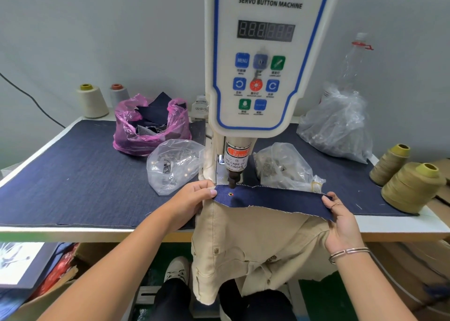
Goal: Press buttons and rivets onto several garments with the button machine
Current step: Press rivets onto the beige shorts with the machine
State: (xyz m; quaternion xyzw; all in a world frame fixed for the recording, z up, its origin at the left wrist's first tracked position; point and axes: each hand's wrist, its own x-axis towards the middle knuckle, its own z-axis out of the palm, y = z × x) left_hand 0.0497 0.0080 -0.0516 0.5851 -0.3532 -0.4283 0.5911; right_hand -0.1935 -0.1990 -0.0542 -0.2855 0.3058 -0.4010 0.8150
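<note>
Both hands pinch the navy denim strip [272, 200]: left hand [192, 199] at its left end, right hand [341, 219] at its right end, strip stretched flat over a beige garment [246, 242] hanging off the table [73, 230] edge. Metal rivet [230, 194] sits in the strip directly below the button machine [265, 52] punch [232, 178]. Clear bags of hardware [174, 164] flank the column.

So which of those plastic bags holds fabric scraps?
The pink bag, back left of the machine; it holds dark fabric pieces, while the clear bags hold small metal parts.
</note>
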